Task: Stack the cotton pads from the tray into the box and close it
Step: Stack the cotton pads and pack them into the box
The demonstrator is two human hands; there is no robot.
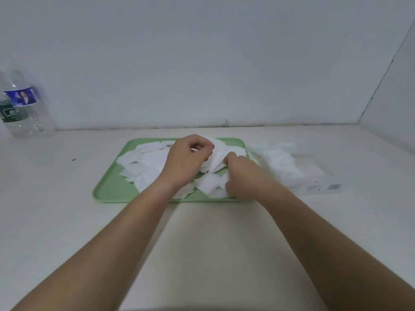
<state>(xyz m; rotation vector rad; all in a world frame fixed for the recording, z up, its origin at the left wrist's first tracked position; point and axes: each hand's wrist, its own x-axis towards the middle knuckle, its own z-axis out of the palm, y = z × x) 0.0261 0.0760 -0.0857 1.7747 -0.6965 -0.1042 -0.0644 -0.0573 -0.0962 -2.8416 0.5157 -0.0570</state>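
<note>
Cream table (67,176), grey wall (202,52) behind. Green tray (107,189) at centre, long side toward the person. Pale box (318,187) just right of the tray, lying flat, not closed; lid not made out. Clear water bottle (24,108) far left, well apart from the rest. White cotton pads (148,162) scattered over most of the tray, overlapping, unsquared; more of them heaped loosely on the box, not stacked neat.

Left hand (186,162) above tray centre, fingers curled, pinching the edge of a lifted bunch of pads. Right hand (244,178) low at the tray's right end, fingers curled into the pads, gripping a few against the bunch.

Step, by judgement: gathering pads into a bunch, mid-task; plenty left on the tray, closing far off.

Next move, by judgement: squaring the bunch between both hands, then carrying it right to the box without shedding loose pads. Also needed before closing: flattening of the heap there. Risk: thin pads slipping or fanning out of a light pinch.
</note>
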